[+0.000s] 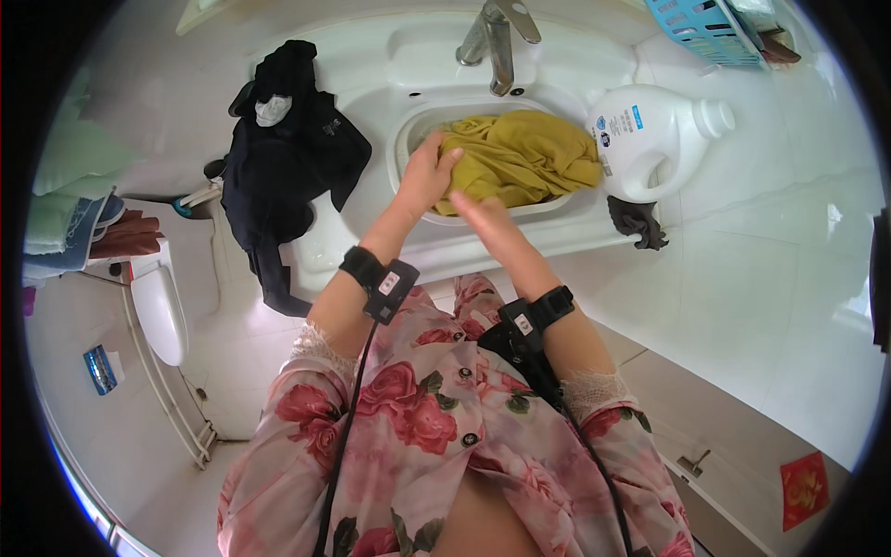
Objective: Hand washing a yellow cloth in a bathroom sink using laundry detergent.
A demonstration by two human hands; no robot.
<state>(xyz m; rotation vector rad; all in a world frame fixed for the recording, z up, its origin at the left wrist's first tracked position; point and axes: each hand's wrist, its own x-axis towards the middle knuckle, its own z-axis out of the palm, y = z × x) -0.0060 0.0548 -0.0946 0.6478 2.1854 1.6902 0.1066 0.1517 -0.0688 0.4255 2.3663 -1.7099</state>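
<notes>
A mustard-yellow cloth garment (529,153) lies bunched in a white plastic basin (401,150), which stands in a white ceramic washbasin (445,254) below a metal faucet (498,49). My left hand (430,170) rests at the garment's left end, its thumb over the cloth; whether it grips is unclear. Close beside it, my right hand (487,216) is at the garment's near edge, its fingers blurred and partly hidden. Each wrist wears a black strap with a small device and a cable.
Black clothing (278,174) drapes over the washbasin's left rim, with a small white cloth (273,110) on it. To the right stand a white detergent bottle (654,143) and a crumpled dark cloth (639,221). A blue plastic basket (706,31) is at the upper right, a toilet (160,313) at the left.
</notes>
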